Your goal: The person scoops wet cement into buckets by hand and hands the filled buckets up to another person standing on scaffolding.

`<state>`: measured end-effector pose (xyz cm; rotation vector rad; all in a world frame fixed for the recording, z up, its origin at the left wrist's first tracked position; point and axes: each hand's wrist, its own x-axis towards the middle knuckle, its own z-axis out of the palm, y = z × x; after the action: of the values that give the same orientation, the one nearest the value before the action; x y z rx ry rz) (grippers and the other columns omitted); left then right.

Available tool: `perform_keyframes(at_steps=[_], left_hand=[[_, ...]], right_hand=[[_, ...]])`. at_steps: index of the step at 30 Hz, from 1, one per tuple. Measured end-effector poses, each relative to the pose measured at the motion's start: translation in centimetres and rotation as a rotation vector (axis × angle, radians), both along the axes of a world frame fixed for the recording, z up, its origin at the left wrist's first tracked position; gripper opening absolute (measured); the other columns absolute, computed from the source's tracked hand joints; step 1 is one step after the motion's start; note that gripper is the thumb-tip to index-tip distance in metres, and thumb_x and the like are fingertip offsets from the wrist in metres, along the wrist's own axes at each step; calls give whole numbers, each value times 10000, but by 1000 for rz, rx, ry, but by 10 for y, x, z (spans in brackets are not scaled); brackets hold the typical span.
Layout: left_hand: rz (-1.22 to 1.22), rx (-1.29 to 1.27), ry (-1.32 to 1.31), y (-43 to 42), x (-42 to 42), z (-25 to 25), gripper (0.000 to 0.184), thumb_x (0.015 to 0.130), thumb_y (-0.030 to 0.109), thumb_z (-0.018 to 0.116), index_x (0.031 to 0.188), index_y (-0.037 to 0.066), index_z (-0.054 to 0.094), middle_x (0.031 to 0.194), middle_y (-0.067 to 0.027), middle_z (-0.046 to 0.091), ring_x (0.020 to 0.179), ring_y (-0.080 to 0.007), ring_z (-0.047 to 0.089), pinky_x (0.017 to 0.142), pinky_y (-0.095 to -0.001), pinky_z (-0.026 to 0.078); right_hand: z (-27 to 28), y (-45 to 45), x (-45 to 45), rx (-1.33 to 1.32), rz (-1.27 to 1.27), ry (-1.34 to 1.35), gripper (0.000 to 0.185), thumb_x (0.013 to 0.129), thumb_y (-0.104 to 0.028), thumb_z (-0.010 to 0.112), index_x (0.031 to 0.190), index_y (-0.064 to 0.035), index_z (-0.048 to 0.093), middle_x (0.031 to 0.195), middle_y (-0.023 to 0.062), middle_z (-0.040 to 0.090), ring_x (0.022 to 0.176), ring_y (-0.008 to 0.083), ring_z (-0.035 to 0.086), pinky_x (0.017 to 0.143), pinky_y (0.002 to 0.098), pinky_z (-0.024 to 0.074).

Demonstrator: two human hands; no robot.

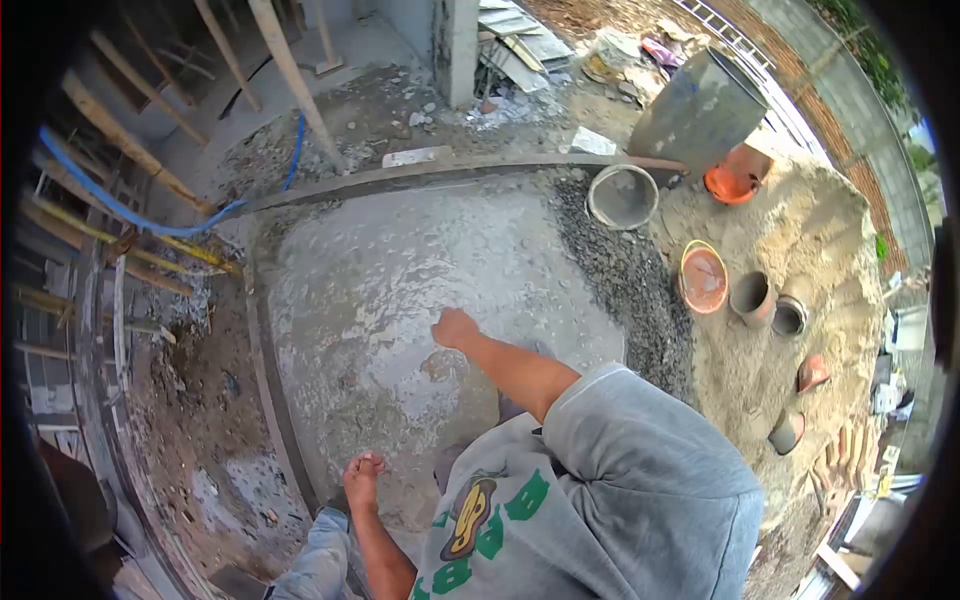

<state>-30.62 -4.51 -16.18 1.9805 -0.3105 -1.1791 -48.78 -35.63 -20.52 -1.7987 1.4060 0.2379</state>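
Observation:
My right hand [455,328] is closed in a fist above the wet grey concrete [500,230], near the middle of the slab. Nothing shows in it. Lower down, my left hand [363,478] is held near my body with its fingers curled in, and nothing is visible inside them. Part of the slab's surface shines with water. Long boards [268,380] border the slab on its left and far sides. Dark gravel [630,270] lies along its right side. My jeans [320,560] show at the bottom.
A grey bucket [622,197] rests at the gravel's far end. On the sand pile [800,230] are an orange bucket [732,184], a yellow-rimmed bucket [704,278] and several other containers. A large drum [695,110] stands behind. Wooden props [130,135] and a blue hose [130,208] are at left.

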Motion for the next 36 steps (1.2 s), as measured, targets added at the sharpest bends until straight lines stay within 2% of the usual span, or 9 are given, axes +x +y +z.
perform_keyframes(at_steps=[2,9,15,19,21,25,29,34,36], left_hand=[[-197,83,23,-53,-1,-17,268,844,249,560,913,-6,599,806,-72,633,730,-130,592,668,-252,447],[-772,211,-95,-299,-94,-133,276,832,258,578,927,0,609,785,-74,639,724,-144,593,682,-281,461],[-772,-32,-166,-586,-339,-318,443,801,291,608,1106,-19,525,988,-152,632,911,-222,605,795,-309,448],[-850,-116,-14,-700,-469,-404,669,805,257,617,1318,-23,292,1337,-238,381,1214,-266,426,986,-324,334],[-829,-241,-92,-729,-514,-425,565,818,277,609,1256,-14,400,1218,-189,505,1132,-237,486,985,-306,325],[-977,-190,362,-722,-532,-419,266,887,311,524,913,54,586,865,-6,589,894,-131,521,868,-281,384],[-794,-264,669,-694,-523,-375,267,909,339,491,881,85,566,856,-8,591,849,-110,537,802,-271,408],[-569,-182,730,-703,-514,-302,265,911,360,489,818,112,506,728,4,523,714,-95,523,690,-248,429],[-557,-347,846,-715,-495,-270,275,916,351,485,830,92,518,674,16,475,642,-85,480,663,-245,429]], right_hand=[[-86,-34,-167,-62,-566,129,378,759,-235,490,977,58,589,1022,278,585,977,376,578,837,423,468],[-123,-109,-528,-184,-849,478,432,757,-341,544,947,45,586,976,300,582,947,412,567,832,462,445],[-221,-293,-633,-364,-839,479,559,773,-306,524,1202,39,426,1047,314,551,1002,422,536,873,452,421],[-253,-412,-656,-582,-814,429,663,718,-302,622,1256,11,392,1172,282,506,1092,377,499,925,413,391],[-265,-449,-659,-567,-792,394,690,702,-295,647,1267,-1,380,1178,261,511,1098,369,498,924,404,392],[-297,-464,-668,-623,-763,334,698,700,-280,665,1279,-21,372,1166,233,527,1082,369,506,913,397,404],[-259,-457,-636,-674,-617,419,726,711,-245,669,1323,-49,330,1184,236,507,1084,383,496,927,405,400],[-237,-407,-587,-557,-821,150,797,733,-213,644,1377,-30,211,1309,255,369,1204,398,364,1002,401,332],[-248,-364,-582,-493,-882,239,826,731,-371,665,1349,9,271,1311,255,373,1230,381,347,1007,407,318]])
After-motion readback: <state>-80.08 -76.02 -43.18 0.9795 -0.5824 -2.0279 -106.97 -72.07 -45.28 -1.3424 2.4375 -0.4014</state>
